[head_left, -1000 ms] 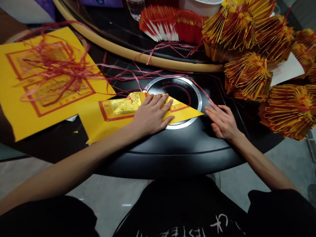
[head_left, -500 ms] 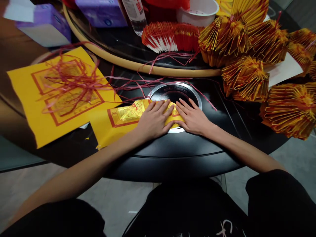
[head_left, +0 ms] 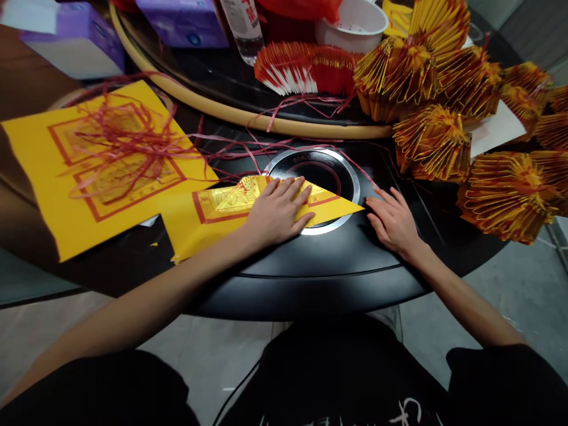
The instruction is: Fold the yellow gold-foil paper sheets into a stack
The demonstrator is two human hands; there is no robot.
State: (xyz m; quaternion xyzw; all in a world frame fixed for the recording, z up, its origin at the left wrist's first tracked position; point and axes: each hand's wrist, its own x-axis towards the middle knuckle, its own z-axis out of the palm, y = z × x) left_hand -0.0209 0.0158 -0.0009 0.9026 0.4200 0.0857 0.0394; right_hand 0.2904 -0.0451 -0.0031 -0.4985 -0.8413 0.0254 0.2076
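Note:
A folded sheet of yellow joss paper (head_left: 222,204), printed in gold with a red border, lies across the round glass hob plate (head_left: 288,163). My left hand (head_left: 279,213) presses flat on the middle of it, fingers spread. To the right of its pointed tip rests my right hand (head_left: 393,222) on the black table, fingers apart and nothing in them. At the left, a larger yellow sheet (head_left: 39,148) bears a tangle of pink plastic strings (head_left: 128,148). Some strands run behind the folded sheet, and one reaches the fingertips of my right hand.
Fan-folded paper bundles (head_left: 510,195) crowd the right side. A raised turntable with a tan rim (head_left: 266,124) holds red-and-gold folded paper strips (head_left: 306,68), a white bowl (head_left: 352,26), a clear bottle (head_left: 244,29) and a purple tissue pack (head_left: 184,23). Another purple pack (head_left: 77,41) stands back left.
My right hand has come off the folded paper and moved right onto the table, uncovering the sheet's pointed right end. My left hand stays on the paper. The view has shifted slightly.

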